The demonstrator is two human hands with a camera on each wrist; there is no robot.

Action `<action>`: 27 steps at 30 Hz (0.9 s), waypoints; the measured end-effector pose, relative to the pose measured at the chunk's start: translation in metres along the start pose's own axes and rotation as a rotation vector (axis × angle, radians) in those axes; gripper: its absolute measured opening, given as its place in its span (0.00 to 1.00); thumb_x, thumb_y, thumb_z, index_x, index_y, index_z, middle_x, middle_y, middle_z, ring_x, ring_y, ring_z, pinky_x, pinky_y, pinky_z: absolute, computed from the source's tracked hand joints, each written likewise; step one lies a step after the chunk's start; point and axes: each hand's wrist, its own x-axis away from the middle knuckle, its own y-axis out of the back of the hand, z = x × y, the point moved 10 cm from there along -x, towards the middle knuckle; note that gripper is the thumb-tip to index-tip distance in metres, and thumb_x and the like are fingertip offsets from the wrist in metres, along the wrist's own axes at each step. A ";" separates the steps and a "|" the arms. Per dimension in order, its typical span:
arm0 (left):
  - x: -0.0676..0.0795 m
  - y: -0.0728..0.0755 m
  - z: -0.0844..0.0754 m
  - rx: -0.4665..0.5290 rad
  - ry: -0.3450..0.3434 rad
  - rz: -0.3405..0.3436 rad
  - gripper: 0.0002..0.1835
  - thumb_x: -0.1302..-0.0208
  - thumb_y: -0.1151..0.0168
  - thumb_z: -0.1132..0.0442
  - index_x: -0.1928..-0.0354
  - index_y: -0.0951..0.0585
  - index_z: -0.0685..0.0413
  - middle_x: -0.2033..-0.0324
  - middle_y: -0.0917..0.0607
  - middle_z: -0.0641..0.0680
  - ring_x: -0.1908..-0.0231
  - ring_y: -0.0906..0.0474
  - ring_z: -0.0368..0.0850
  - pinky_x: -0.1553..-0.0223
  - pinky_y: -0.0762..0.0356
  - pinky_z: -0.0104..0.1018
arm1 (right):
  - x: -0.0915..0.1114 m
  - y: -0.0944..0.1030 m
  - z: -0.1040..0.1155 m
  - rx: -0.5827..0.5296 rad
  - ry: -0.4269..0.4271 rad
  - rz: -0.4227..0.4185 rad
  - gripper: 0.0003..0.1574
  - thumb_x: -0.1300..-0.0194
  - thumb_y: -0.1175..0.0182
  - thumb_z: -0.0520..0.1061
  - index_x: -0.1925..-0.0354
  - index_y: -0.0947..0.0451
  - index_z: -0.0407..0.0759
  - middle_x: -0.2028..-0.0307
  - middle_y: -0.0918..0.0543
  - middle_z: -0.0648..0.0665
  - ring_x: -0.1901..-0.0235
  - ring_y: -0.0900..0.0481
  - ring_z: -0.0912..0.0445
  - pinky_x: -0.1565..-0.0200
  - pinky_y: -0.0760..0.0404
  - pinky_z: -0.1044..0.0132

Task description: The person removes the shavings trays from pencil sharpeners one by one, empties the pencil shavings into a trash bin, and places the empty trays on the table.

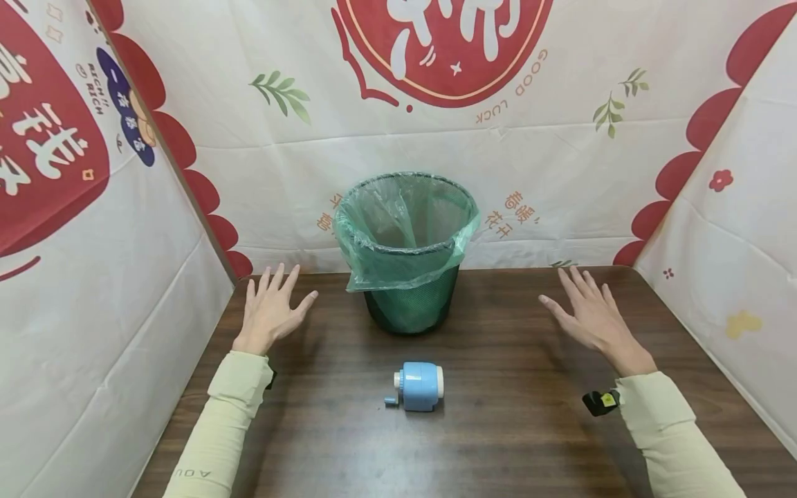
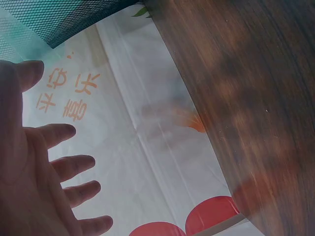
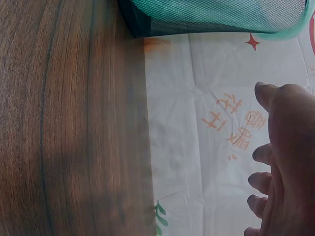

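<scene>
My left hand is held out over the left side of the table, its fingers spread and holding nothing. On the right side my right hand is likewise stretched out with fingers apart and nothing in it. Between them, toward the back, stands a dark mesh waste bin lined with a translucent green plastic bag folded over its rim. A light blue pencil sharpener with a small crank handle lies in front of the bin, away from both hands. Each wrist view shows spread fingers and part of the bin.
The brown wooden table is bordered at the back and both sides by white printed cloth with red scallops. A black wrist strap device sits at the right sleeve cuff.
</scene>
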 end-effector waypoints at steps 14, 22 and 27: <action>0.003 0.001 -0.004 0.016 -0.016 0.008 0.44 0.31 0.58 0.29 0.23 0.42 0.49 0.25 0.43 0.64 0.25 0.55 0.65 0.30 0.62 0.67 | 0.003 0.000 0.017 0.003 0.056 0.007 0.58 0.32 0.42 0.65 0.23 0.55 0.34 0.27 0.50 0.24 0.28 0.54 0.28 0.32 0.59 0.29; 0.006 -0.001 -0.006 0.020 -0.017 0.028 0.42 0.30 0.58 0.32 0.23 0.42 0.50 0.26 0.40 0.64 0.26 0.51 0.65 0.30 0.58 0.66 | 0.006 -0.001 0.023 -0.009 0.081 -0.004 0.56 0.34 0.37 0.60 0.25 0.51 0.30 0.28 0.48 0.22 0.29 0.50 0.26 0.34 0.53 0.29; 0.007 -0.003 -0.007 0.030 -0.029 0.034 0.41 0.30 0.56 0.33 0.24 0.41 0.51 0.27 0.38 0.64 0.27 0.48 0.64 0.30 0.55 0.66 | 0.008 -0.001 0.026 -0.008 0.101 -0.020 0.54 0.36 0.34 0.56 0.27 0.47 0.28 0.29 0.45 0.21 0.32 0.45 0.26 0.36 0.46 0.30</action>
